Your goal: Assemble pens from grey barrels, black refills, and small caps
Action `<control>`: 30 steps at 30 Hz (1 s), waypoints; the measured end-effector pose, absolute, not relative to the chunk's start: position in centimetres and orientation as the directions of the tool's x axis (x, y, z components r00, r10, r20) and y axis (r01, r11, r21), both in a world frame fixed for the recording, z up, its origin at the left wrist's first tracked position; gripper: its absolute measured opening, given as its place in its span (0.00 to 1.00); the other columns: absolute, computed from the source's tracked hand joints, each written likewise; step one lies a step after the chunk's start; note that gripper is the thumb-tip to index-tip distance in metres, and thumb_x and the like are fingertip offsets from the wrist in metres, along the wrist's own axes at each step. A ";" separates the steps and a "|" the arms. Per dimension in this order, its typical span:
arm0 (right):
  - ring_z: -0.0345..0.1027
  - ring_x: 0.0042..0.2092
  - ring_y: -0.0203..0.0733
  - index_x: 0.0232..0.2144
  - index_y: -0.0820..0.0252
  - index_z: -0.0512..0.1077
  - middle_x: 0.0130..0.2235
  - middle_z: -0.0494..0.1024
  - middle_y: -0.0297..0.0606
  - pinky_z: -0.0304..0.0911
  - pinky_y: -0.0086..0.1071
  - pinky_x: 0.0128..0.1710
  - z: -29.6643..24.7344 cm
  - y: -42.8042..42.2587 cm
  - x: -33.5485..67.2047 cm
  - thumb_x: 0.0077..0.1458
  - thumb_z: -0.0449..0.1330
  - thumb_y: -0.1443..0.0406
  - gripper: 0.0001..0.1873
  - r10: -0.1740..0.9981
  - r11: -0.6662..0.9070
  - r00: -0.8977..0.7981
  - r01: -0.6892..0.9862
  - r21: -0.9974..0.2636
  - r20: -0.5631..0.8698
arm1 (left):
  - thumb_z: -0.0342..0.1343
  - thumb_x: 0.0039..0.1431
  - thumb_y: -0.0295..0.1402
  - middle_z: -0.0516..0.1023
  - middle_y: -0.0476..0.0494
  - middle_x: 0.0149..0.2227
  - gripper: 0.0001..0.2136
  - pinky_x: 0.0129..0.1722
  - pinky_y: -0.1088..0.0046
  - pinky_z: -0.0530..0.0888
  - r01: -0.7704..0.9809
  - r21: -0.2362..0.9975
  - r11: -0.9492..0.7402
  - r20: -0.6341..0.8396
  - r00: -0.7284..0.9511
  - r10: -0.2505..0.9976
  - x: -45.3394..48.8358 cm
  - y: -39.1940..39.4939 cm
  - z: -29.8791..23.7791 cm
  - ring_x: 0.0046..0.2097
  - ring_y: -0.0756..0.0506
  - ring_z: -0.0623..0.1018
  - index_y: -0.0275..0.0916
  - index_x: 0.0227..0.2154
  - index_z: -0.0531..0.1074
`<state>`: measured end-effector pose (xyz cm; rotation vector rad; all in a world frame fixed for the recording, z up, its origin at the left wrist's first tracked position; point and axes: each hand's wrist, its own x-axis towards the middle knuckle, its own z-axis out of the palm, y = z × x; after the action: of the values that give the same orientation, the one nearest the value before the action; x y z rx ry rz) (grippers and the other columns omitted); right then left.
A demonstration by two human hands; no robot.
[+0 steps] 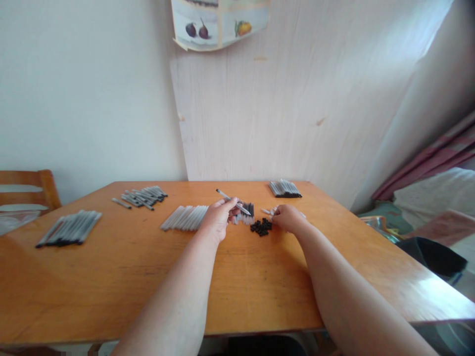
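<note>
Between the fingers of my left hand point(218, 217) is a pen point(225, 195), held slantwise above the table with its pointed tip down to the right. My right hand point(289, 217) is closed, fingertips low over small pale pieces point(265, 211) whose kind is too small to make out. What those fingers grip, if anything, is hidden. Just left of it lies a heap of short black plugs point(261, 227). Behind my left hand are thin dark-filled refills point(249, 210) in a row. Clear pen barrels point(185, 218) lie side by side to its left, partly covered by the hand.
On the wooden table point(148, 282), a loose pile of pens point(143, 197) lies at the back left. One bundle of pens point(70, 227) sits near the left edge, another bundle point(284, 189) at the back right. A wooden chair point(48, 188) stands left; a dark container point(430, 257) is beyond the right edge.
</note>
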<state>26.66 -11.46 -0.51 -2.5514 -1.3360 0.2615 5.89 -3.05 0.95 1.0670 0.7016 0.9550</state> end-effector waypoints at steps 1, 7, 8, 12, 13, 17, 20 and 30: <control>0.71 0.32 0.41 0.29 0.60 0.75 0.31 0.78 0.42 0.60 0.29 0.30 -0.6 -11.4 26.8 0.48 0.60 0.58 0.11 0.826 -0.548 0.563 0.783 -0.295 -0.038 | 0.64 0.45 0.36 0.80 0.41 0.33 0.12 0.24 0.80 0.62 -0.299 0.938 0.175 -0.029 0.435 0.900 5.9 -3.1 1.0 0.28 0.53 0.75 0.36 0.32 0.76; 0.70 0.31 0.43 0.25 0.62 0.75 0.28 0.77 0.45 0.59 0.30 0.29 -1.0 -11.4 27.6 0.46 0.62 0.59 0.10 0.836 -0.512 0.548 0.794 -0.327 0.023 | 0.65 0.45 0.36 0.80 0.40 0.34 0.12 0.23 0.80 0.62 -0.306 0.937 0.168 -0.019 0.434 0.901 5.9 -2.8 0.7 0.27 0.53 0.75 0.35 0.32 0.76; 0.70 0.31 0.42 0.25 0.62 0.74 0.28 0.77 0.45 0.58 0.30 0.29 -1.0 -11.3 27.7 0.46 0.61 0.60 0.10 0.837 -0.494 0.544 0.795 -0.351 0.053 | 0.65 0.45 0.36 0.80 0.40 0.34 0.12 0.23 0.80 0.62 -0.310 0.936 0.166 -0.016 0.434 0.901 5.9 -2.7 0.7 0.27 0.53 0.75 0.35 0.32 0.76; 0.68 0.30 0.39 0.27 0.61 0.74 0.26 0.77 0.41 0.56 0.28 0.26 -0.6 -11.3 27.0 0.49 0.59 0.58 0.11 0.843 -0.359 0.513 0.759 -0.543 0.160 | 0.64 0.45 0.36 0.80 0.40 0.33 0.12 0.23 0.80 0.64 -0.338 0.928 0.158 0.001 0.426 0.905 5.9 -2.7 0.8 0.28 0.51 0.76 0.35 0.32 0.75; 0.67 0.28 0.38 0.28 0.60 0.73 0.26 0.76 0.40 0.56 0.28 0.25 -0.3 -11.4 26.5 0.50 0.59 0.57 0.11 0.854 -0.307 0.496 0.726 -0.616 0.159 | 0.64 0.46 0.36 0.80 0.40 0.32 0.12 0.23 0.80 0.64 -0.346 0.925 0.156 0.005 0.422 0.907 5.9 -2.7 0.8 0.28 0.51 0.76 0.35 0.32 0.75; 0.68 0.27 0.35 0.30 0.60 0.70 0.29 0.77 0.38 0.60 0.26 0.24 0.8 -12.0 24.0 0.52 0.58 0.59 0.10 0.954 -0.073 0.288 0.495 -0.866 0.084 | 0.63 0.47 0.36 0.79 0.42 0.30 0.11 0.23 0.80 0.65 -0.373 0.915 0.154 0.011 0.404 0.915 5.9 -2.8 0.9 0.29 0.51 0.77 0.35 0.32 0.74; 0.67 0.27 0.32 0.31 0.61 0.70 0.29 0.76 0.37 0.63 0.25 0.27 1.4 -12.5 22.4 0.52 0.60 0.61 0.08 0.980 0.005 0.181 0.374 -0.927 0.078 | 0.63 0.48 0.35 0.79 0.43 0.29 0.10 0.24 0.80 0.65 -0.381 0.913 0.149 0.013 0.391 0.920 6.0 -2.8 0.9 0.28 0.51 0.77 0.35 0.32 0.73; 0.67 0.26 0.31 0.30 0.61 0.71 0.29 0.77 0.37 0.64 0.24 0.26 1.8 -12.8 21.5 0.52 0.60 0.63 0.07 0.986 0.014 0.152 0.323 -0.946 0.067 | 0.63 0.48 0.37 0.79 0.43 0.29 0.11 0.25 0.80 0.66 -0.379 0.914 0.144 0.019 0.396 0.918 6.0 -2.8 0.9 0.28 0.51 0.76 0.35 0.32 0.73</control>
<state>21.55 -12.77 1.76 -1.4836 -1.3361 0.8852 6.04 -2.81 0.86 1.0258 0.6538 1.0369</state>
